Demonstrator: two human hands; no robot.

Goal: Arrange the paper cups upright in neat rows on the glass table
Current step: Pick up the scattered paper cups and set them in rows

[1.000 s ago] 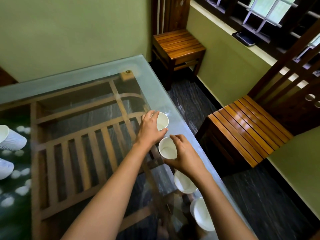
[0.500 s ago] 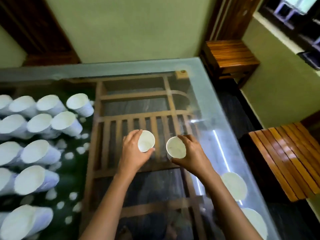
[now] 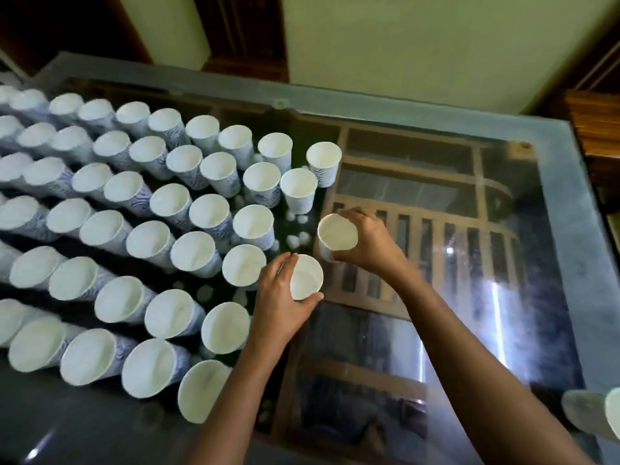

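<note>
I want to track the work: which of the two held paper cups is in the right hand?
The farther cup, higher in the picture, gripped by the right hand; the left hand holds the nearer cup.

White paper cups (image 3: 193,253) upright in rows on glass table (image 3: 567,263), two held cups (image 3: 305,280) alongside

Pale green wall (image 3: 419,45), wooden stool (image 3: 597,135) far right.

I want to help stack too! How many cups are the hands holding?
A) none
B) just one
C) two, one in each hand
C: the left hand grips the nearer cup, and the right hand grips the farther cup.
</note>
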